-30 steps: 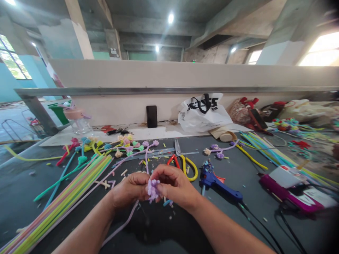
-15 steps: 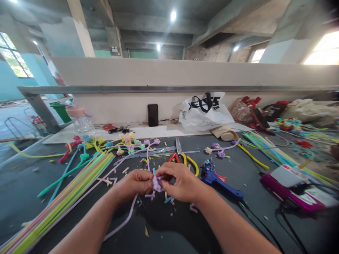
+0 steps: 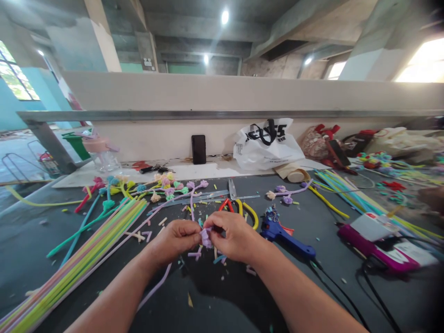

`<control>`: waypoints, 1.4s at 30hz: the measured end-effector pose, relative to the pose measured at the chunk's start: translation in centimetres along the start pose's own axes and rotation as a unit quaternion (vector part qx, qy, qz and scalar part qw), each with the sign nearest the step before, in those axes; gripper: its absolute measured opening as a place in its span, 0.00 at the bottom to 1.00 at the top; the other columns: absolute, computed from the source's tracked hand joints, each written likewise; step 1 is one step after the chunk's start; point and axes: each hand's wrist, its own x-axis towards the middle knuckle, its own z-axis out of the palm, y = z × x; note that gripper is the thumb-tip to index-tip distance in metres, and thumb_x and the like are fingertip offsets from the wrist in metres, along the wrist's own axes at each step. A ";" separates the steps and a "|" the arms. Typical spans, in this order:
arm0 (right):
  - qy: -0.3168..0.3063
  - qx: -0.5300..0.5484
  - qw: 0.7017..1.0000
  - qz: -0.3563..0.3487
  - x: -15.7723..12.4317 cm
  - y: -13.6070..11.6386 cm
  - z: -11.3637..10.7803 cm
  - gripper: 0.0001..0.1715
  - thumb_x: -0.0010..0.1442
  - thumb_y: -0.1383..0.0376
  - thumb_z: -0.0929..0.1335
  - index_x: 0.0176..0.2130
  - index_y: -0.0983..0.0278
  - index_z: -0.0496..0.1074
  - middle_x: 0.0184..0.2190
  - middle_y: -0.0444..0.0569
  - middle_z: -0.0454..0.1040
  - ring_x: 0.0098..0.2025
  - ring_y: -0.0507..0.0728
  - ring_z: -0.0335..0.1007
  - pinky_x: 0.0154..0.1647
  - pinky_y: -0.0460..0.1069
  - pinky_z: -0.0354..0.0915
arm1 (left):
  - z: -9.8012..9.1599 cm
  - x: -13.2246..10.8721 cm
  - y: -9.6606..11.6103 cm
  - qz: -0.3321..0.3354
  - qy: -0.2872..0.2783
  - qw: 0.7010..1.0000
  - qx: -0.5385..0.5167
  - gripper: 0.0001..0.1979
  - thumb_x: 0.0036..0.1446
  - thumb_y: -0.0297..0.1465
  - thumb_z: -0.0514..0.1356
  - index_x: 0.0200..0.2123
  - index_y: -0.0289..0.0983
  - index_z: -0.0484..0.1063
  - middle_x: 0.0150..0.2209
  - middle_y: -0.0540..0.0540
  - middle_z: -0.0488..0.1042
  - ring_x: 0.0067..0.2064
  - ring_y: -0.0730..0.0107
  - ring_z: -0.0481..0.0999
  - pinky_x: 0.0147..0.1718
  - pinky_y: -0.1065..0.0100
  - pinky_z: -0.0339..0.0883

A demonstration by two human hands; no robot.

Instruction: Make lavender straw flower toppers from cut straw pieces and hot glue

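A small purple fuzzy flower piece [image 3: 207, 237] is pinched between both hands near the middle of the view. My left hand [image 3: 181, 237] grips its left side with thumb and forefinger. On the right side, my right hand [image 3: 231, 236] closes its thumb and fingers on the same piece. A purple stem [image 3: 157, 286] runs down and left from beneath my left hand. Behind the hands lie scissors with red and yellow handles [image 3: 250, 213], and purple and teal offcuts are scattered around.
Colourful fuzzy stems [image 3: 100, 245] lie at left, with made flowers [image 3: 169, 185] behind. To the right are a blue glue gun [image 3: 289, 238], a magenta device [image 3: 376, 247] and cables. A phone [image 3: 199, 149] and white bag [image 3: 267, 145] stand at the back. Part of another person's hand [image 3: 432, 196] shows far right.
The whole view has shifted slightly. Both hands stay on the purple piece, with the fingers moved a little. Part of another person's hand has appeared at the far right edge.
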 end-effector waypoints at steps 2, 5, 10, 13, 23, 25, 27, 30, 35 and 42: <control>-0.005 0.007 1.000 0.005 0.0 0.1 0.0 0.12 0.46 0.77 0.63 0.30 0.64 0.70 0.24 0.44 0.70 0.25 0.50 0.63 0.29 0.44 0.59 | -0.1 0.0 0.2 0.003 0.001 0.999 0.035 0.17 0.55 0.33 0.54 0.16 0.35 0.58 0.19 0.54 0.54 0.24 0.77 0.55 0.23 0.73 0.48; -0.016 0.033 0.999 -0.004 0.1 0.3 0.0 0.14 0.48 0.77 0.63 0.34 0.64 0.70 0.27 0.45 0.71 0.27 0.51 0.65 0.31 0.45 0.61 | -0.4 0.0 0.6 0.017 0.005 0.996 0.088 0.17 0.55 0.32 0.53 0.16 0.35 0.58 0.19 0.55 0.53 0.23 0.77 0.55 0.23 0.73 0.48; 0.083 0.081 0.992 0.056 0.1 0.7 0.3 0.19 0.51 0.74 0.64 0.44 0.62 0.66 0.37 0.48 0.70 0.32 0.52 0.67 0.35 0.47 0.65 | -0.7 -0.4 0.6 0.090 0.159 0.939 0.292 0.13 0.58 0.28 0.51 0.22 0.35 0.66 0.22 0.51 0.63 0.27 0.73 0.64 0.28 0.72 0.55; 0.152 0.095 0.979 0.098 0.1 0.7 0.7 0.11 0.54 0.71 0.64 0.39 0.62 0.67 0.35 0.48 0.68 0.33 0.53 0.66 0.35 0.48 0.64 | -0.4 -0.7 0.6 0.102 0.208 0.890 0.394 0.11 0.58 0.26 0.48 0.29 0.37 0.69 0.27 0.47 0.67 0.31 0.70 0.67 0.32 0.70 0.58; 0.187 0.349 0.893 0.216 0.8 -0.6 2.3 0.10 0.49 0.62 0.71 0.32 0.62 0.67 0.29 0.43 0.63 0.29 0.51 0.60 0.29 0.45 0.61 | 0.7 -0.8 1.1 0.089 0.234 0.833 0.493 0.10 0.57 0.24 0.49 0.31 0.37 0.69 0.29 0.46 0.71 0.33 0.67 0.70 0.33 0.69 0.60; 0.180 0.380 0.880 0.221 0.9 -0.7 2.4 0.11 0.48 0.61 0.71 0.29 0.63 0.67 0.29 0.43 0.63 0.31 0.51 0.60 0.31 0.45 0.60 | 0.9 -0.8 1.1 0.097 0.242 0.829 0.496 0.10 0.57 0.25 0.49 0.30 0.37 0.68 0.28 0.46 0.71 0.32 0.67 0.70 0.32 0.68 0.60; 0.174 0.388 0.878 0.218 0.9 -0.8 2.5 0.11 0.47 0.61 0.72 0.28 0.63 0.67 0.30 0.44 0.63 0.32 0.52 0.60 0.32 0.45 0.60 | 1.2 -0.7 1.1 0.101 0.247 0.823 0.501 0.09 0.57 0.25 0.49 0.30 0.37 0.68 0.28 0.46 0.71 0.31 0.66 0.70 0.31 0.68 0.59; 0.180 0.375 0.883 0.219 0.9 -0.7 2.6 0.10 0.47 0.61 0.72 0.27 0.63 0.68 0.31 0.45 0.64 0.33 0.52 0.59 0.33 0.46 0.59 | 1.4 -0.6 1.2 0.107 0.249 0.818 0.508 0.09 0.57 0.24 0.49 0.30 0.37 0.68 0.28 0.46 0.71 0.31 0.66 0.70 0.30 0.67 0.59; 0.203 0.336 0.896 0.207 0.9 -0.5 2.6 0.09 0.48 0.62 0.71 0.25 0.64 0.69 0.29 0.45 0.64 0.32 0.53 0.59 0.32 0.46 0.58 | 1.6 -0.6 0.8 0.121 0.249 0.818 0.504 0.10 0.57 0.24 0.49 0.31 0.37 0.69 0.29 0.46 0.71 0.31 0.66 0.69 0.31 0.68 0.59; 0.178 0.392 0.873 0.229 0.8 -0.4 2.1 0.11 0.52 0.58 0.70 0.27 0.64 0.71 0.29 0.45 0.66 0.32 0.53 0.60 0.35 0.46 0.58 | 1.3 0.1 0.5 0.098 0.251 0.942 0.198 0.11 0.58 0.29 0.51 0.24 0.37 0.67 0.24 0.49 0.65 0.27 0.72 0.64 0.28 0.71 0.56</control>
